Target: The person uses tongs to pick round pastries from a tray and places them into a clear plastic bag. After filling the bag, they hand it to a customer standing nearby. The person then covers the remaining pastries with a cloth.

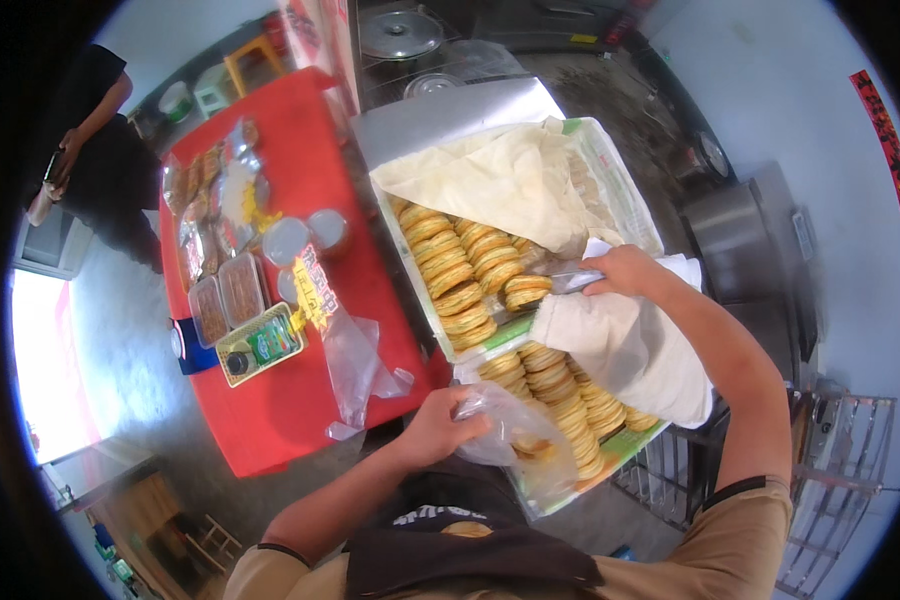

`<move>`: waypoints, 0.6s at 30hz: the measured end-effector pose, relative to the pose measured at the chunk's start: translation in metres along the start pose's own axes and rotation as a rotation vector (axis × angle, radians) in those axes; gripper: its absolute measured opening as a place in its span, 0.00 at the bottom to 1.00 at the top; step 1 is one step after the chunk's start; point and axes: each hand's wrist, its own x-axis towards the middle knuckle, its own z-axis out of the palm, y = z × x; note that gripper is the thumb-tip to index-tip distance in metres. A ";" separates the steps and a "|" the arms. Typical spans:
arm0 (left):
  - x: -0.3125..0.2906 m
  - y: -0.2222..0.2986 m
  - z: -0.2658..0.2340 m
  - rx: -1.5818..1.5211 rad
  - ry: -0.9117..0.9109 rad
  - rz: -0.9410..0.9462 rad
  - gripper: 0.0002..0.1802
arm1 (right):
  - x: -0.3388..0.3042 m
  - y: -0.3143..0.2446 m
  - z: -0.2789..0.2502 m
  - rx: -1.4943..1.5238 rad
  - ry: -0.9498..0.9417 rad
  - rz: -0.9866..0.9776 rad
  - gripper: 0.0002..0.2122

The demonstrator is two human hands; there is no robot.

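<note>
My left hand [440,430] is closed on the gathered edge of a clear plastic bag [510,425]. A golden-brown patch shows through the bag; whether it is inside or behind cannot be told. My right hand [625,270] grips shiny tongs [567,281], partly covered by the fingers. Their tips reach a round flatbread [526,291] at the end of a row. Flatbreads stand on edge in rows in a far crate [407,250] and a near crate [625,445]. A cream cloth [480,170] covers part of the far crate, and a white cloth [635,345] lies over the near one.
To the left stands a red-covered table [270,425] with packaged foods, tubs, a small basket [260,345] and loose plastic bags [355,365]. A person [95,150] stands beyond it. Metal racks [830,470] are at right, and a lidded pot [400,35] at the back.
</note>
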 end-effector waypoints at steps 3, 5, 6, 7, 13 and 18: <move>0.003 0.004 0.011 -0.006 0.095 -0.016 0.15 | -0.012 0.013 0.011 0.123 0.013 0.020 0.30; 0.007 0.004 0.017 0.031 0.142 -0.018 0.16 | -0.017 0.018 0.014 0.152 0.009 0.017 0.31; 0.009 0.004 0.021 0.024 0.152 -0.010 0.16 | -0.018 0.021 0.015 0.162 0.007 0.018 0.30; 0.010 0.004 0.026 0.017 0.163 0.000 0.16 | -0.018 0.022 0.013 0.172 0.005 0.019 0.30; 0.009 -0.005 0.043 -0.038 0.217 0.072 0.16 | -0.046 0.021 -0.021 0.423 0.085 -0.006 0.27; 0.008 0.002 0.046 -0.106 0.186 0.136 0.20 | -0.078 0.010 -0.001 0.914 0.269 0.094 0.24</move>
